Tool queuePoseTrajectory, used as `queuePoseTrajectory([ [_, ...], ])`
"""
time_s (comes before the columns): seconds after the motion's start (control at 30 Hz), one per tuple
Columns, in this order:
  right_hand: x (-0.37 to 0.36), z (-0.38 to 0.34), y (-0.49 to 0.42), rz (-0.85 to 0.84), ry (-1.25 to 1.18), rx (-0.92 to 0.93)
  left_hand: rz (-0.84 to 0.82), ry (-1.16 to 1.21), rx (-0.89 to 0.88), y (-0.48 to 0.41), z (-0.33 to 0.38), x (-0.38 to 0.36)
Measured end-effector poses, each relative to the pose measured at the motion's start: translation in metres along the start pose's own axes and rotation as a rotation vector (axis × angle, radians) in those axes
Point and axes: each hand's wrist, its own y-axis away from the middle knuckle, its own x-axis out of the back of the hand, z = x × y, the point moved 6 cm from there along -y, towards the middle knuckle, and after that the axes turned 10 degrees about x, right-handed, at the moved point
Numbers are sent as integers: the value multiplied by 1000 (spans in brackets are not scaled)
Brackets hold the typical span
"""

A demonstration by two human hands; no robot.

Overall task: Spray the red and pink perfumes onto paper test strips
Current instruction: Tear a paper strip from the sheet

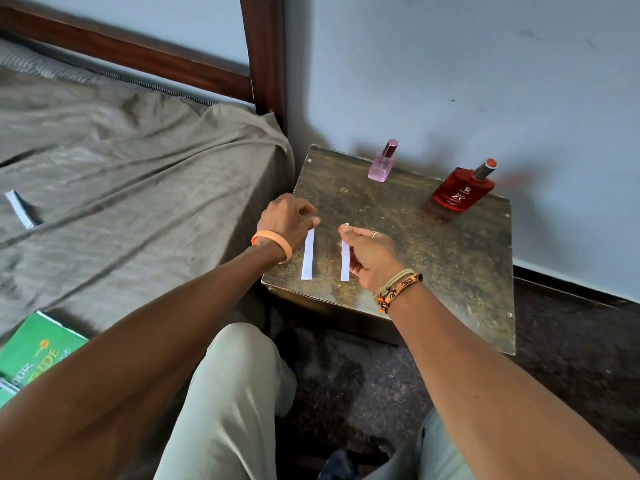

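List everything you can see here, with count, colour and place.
bed: one, grey-brown sheet, left
table: one, dark brown, beside the bed
left strip: one, white, table's front left
right strip: one, white, beside the left strip
spare strip: one, white, on the bed
pink perfume: one, pink, table's back edge
red perfume: one, red, table's back right
book: one, green, bed's near edge
left hand: one, orange wristband, fingertips at left strip's far end, grip unclear
right hand: one, woven wristbands, pinching right strip

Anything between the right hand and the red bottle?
Nothing visible. Only tabletop shows between the right hand, which pinches the right strip, and the red perfume bottle. The pink bottle stands left of that path.
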Motion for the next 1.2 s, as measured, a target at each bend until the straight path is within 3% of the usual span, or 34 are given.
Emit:
queuePoseTrajectory([
  [0.13, 17, -3, 18, 4, -41, 8, -93, 172, 26, 30, 12, 5],
  [0.27, 41, -9, 45, -6, -60, 66, -597, 849, 360, 81, 45, -18],
  [0.4, 72, -22, 70, -49, -93, 182, -756, 880, 469, 108, 79, -18],
  [0.53, 106, -27, 92, -88, -38, 229, -761, 781, 504, 129, 105, -24],
  [0.67, 134, -25, 104, -112, -57, 219, -654, 734, 445, 132, 122, -37],
  [0.9, 177, 1, 92, 27, -117, 189, -533, 658, 343, 130, 145, -78],
  [1.07, 194, 25, 66, 147, -182, 137, -599, 635, 421, 135, 146, -123],
  [1.2, 201, 43, 44, 226, -181, 87, -539, 562, 435, 132, 143, -144],
])
